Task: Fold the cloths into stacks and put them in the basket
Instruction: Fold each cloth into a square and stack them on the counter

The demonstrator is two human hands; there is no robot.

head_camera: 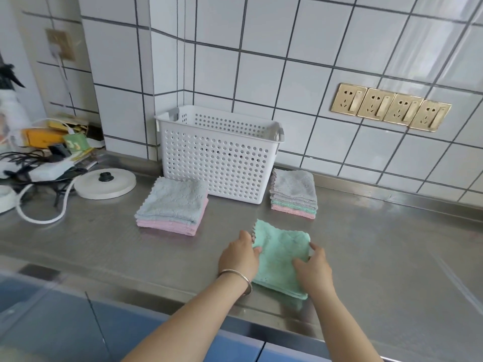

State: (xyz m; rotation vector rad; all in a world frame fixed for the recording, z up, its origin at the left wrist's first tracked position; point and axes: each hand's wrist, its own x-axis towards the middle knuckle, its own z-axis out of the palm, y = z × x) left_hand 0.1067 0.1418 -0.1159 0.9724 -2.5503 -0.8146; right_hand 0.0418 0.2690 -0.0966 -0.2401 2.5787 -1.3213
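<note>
A green cloth [282, 254], folded, lies flat on the steel counter near the front edge. My left hand [239, 257] holds its left edge, thumb on top. My right hand [313, 270] presses on its right side with the fingers over the edge. A white perforated basket [217, 163] stands at the back against the tiled wall; I see nothing inside it. To its left sits a stack of unfolded cloths [172, 205], blue on top of pink. To its right sits a smaller folded stack [294, 194], grey over green and pink.
A round white kettle base [105, 182] with cables, a power strip and small boxes clutter the counter's left end. Four gold wall sockets [389, 107] sit on the tiles at the right. The steel counter [392, 244] stretches to the right.
</note>
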